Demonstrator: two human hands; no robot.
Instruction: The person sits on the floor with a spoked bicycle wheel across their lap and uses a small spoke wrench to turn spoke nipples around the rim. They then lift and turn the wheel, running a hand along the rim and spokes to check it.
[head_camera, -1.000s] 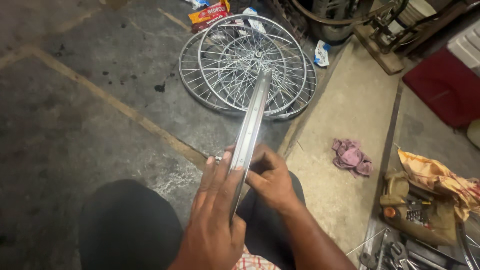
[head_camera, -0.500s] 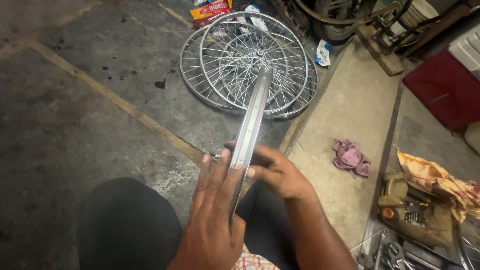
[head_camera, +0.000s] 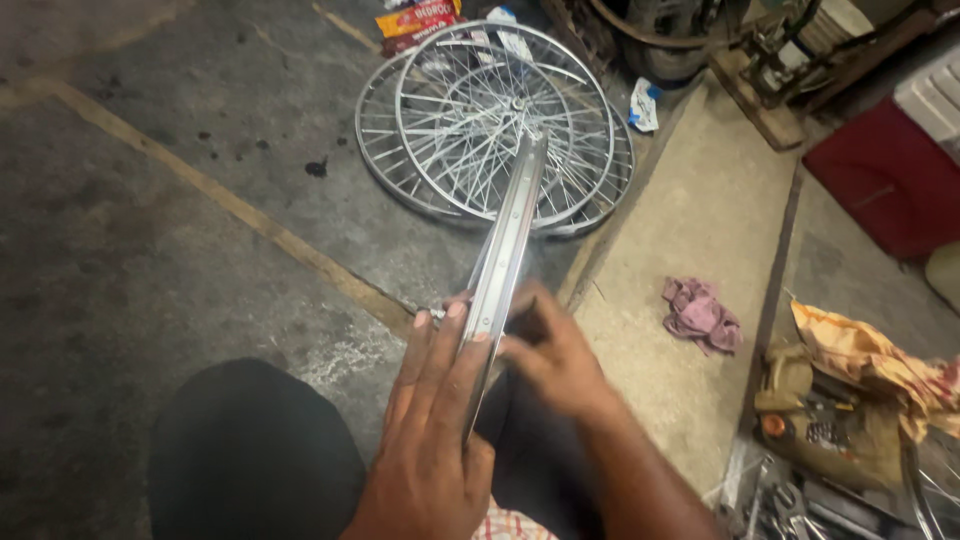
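A stained grey concrete floor fills the view, crossed by a pale painted line. A stack of silver spoked bicycle wheels lies flat on it, well ahead of the person's dark-clad knees. Rising edge-on from the lap is a bare silver metal wheel rim, narrow, shiny, with small spoke holes along its channel. The left hand lies flat with fingers extended against the rim's left side, steadying it. The right hand is blurred; it seems curled at the rim's right side, possibly pinching something small. The work looks like fitting at a spoke hole; the next move calls for a steady rim. A crumpled pink rag lies to the right.
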